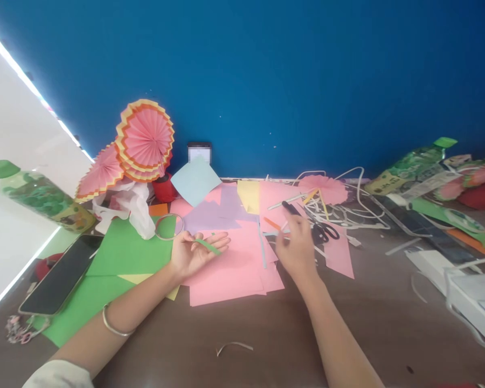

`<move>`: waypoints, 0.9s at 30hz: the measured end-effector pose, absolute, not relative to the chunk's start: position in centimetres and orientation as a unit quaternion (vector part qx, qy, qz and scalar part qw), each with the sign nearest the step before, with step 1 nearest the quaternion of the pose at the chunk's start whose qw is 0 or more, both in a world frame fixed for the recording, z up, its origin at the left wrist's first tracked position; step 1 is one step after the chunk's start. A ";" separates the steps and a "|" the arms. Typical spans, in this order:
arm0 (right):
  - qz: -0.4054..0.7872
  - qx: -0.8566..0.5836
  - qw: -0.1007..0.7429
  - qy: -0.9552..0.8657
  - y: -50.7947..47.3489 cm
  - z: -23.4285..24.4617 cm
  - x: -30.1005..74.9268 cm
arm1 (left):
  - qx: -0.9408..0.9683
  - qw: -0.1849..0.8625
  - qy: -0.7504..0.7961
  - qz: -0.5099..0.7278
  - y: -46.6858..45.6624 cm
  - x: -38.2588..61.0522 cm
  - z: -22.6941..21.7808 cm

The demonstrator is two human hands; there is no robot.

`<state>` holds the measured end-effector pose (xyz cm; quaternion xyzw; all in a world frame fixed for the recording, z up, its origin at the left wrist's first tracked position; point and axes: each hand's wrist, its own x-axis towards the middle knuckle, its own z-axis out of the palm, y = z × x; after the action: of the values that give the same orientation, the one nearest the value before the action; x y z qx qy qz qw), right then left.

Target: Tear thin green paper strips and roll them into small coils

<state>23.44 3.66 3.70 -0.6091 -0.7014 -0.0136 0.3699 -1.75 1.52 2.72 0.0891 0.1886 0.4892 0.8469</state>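
My left hand [196,250] lies palm up over the pink paper sheets [234,269], fingers stretched out, with a thin green paper strip [208,246] resting across the fingers. My right hand [293,245] hovers over the sheets to the right, back toward me, fingers curled down near small paper strips; I cannot make out whether it pinches one. Black-handled scissors [325,231] lie just right of that hand. A black marker [291,207] lies just beyond it.
Green paper sheets [121,258] and a dark phone [62,275] lie at the left, with a green-capped bottle [40,196] and pleated pink paper fans [143,140] behind. White cords [347,213], another bottle [412,164] and white boxes [469,291] crowd the right. A blue wall stands behind.
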 end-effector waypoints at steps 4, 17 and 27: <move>0.278 -0.451 0.353 -0.772 1.4 3.6 19.1 | 0.061 0.854 0.189 0.481 1.2 -1.7 2.8; 0.566 -0.390 0.363 -0.629 1.1 3.8 17.8 | 0.037 0.808 0.191 0.557 2.1 -2.2 2.9; 0.466 -0.372 0.270 -0.756 0.7 7.0 19.5 | 0.430 0.772 0.317 0.344 2.6 -2.0 2.8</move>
<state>19.46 0.66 7.03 -0.3716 -0.7561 0.4662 0.2700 -1.99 2.56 2.79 0.4302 0.3169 0.3439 0.7722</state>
